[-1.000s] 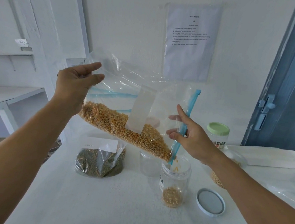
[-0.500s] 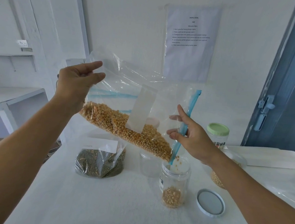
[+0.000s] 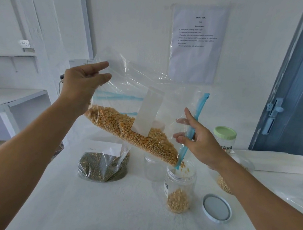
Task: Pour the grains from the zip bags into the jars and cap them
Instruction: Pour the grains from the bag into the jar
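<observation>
The left hand (image 3: 80,84) pinched the corn bag (image 3: 135,131) up high and the right hand (image 3: 197,142) pinched its blue zip edge – yellow kernels fell into the open jar (image 3: 179,186) on the white table (image 3: 103,211). The wall paper (image 3: 196,44) read "TASK & GOAL"

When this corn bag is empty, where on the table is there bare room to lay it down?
Bare tabletop lies in front of the dark grain bag and the corn jar. It is crowded behind: an empty jar, a loose lid and a green-lidded jar.
</observation>
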The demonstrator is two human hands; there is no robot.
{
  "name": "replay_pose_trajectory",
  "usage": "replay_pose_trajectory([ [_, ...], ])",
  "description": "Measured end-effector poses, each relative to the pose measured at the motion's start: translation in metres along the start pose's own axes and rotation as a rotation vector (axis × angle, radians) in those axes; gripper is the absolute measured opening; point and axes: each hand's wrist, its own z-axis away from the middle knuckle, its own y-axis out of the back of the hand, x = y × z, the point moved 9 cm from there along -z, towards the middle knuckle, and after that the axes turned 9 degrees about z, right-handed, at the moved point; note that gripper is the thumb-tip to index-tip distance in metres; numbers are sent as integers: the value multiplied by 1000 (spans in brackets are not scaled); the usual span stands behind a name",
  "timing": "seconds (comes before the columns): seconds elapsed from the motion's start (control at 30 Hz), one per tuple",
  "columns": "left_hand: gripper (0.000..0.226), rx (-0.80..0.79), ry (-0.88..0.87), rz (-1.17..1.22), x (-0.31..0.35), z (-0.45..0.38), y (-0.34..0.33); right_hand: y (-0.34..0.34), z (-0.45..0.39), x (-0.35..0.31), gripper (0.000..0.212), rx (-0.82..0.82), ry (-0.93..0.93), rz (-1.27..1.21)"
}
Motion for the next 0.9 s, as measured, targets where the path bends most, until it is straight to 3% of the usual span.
replay_pose_trajectory([
  [0.9,36,10,7,-3,-3,-11,9,-5,-3,-5,86,-24,-3,2],
])
